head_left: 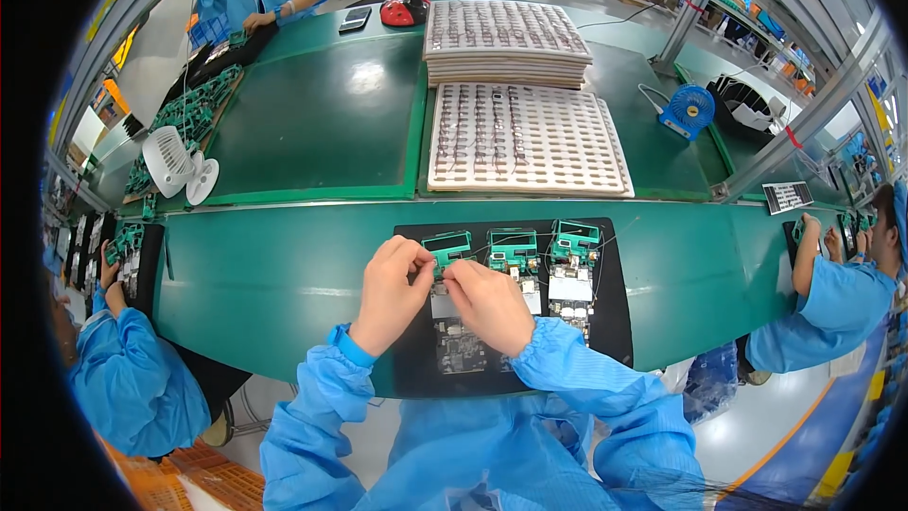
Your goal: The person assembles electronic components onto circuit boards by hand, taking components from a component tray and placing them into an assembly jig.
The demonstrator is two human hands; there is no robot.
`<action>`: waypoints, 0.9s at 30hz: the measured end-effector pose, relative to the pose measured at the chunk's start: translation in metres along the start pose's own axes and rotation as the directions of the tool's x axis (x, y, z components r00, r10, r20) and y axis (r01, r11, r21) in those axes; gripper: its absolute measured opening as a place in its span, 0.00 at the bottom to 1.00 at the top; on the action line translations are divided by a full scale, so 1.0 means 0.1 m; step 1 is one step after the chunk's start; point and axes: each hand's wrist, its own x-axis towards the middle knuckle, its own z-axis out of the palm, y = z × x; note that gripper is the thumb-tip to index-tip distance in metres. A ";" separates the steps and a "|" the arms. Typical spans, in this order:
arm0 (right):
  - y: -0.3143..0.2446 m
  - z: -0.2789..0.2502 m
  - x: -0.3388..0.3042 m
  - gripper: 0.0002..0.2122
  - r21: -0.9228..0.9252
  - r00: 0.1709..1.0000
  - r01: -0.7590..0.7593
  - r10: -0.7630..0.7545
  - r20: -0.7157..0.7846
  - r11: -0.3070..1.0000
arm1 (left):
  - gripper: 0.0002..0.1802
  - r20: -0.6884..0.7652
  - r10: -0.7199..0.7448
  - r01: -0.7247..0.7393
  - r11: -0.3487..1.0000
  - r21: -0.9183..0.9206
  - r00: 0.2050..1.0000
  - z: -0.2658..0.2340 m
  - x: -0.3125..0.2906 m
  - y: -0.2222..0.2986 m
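Three circuit board assemblies lie in a row on a black mat [605, 322], each with a green frame at its far end and boards with white and silver parts nearer me. At the left assembly [446, 245], both my hands meet by the near edge of its green frame. My left hand [395, 284] has thumb and forefinger pinched there. My right hand [492, 305] pinches just beside it, covering part of the boards; what the fingertips hold is too small to name. Thin wires run across the middle assembly [513, 248] and the right assembly [574, 241].
Beyond the green bench [284, 265] stand stacked white foam trays [567, 147] of small wired parts. A blue fan [688, 112], a white fan [170, 163] and a red-black fan [405, 9] stand around. Co-workers in blue sit left, right and across; green boards [194, 104] pile far left.
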 end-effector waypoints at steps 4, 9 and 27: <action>0.00 -0.01 -0.03 0.04 -0.066 1.000 -0.006 0.007 0.017 0.998 | 0.06 0.011 0.059 -0.060 0.993 0.106 0.998 0.04 0.00 0.01; 0.04 -0.04 -0.14 0.05 -0.144 1.000 -0.006 0.009 0.024 0.990 | 0.14 0.048 0.229 -0.234 0.959 0.157 0.972 0.02 -0.08 -0.06; 0.48 -0.71 -0.16 0.09 -0.776 0.965 -0.195 -0.025 -0.262 0.599 | 0.25 0.180 0.437 -0.472 0.806 0.357 0.881 -0.08 -0.20 -0.16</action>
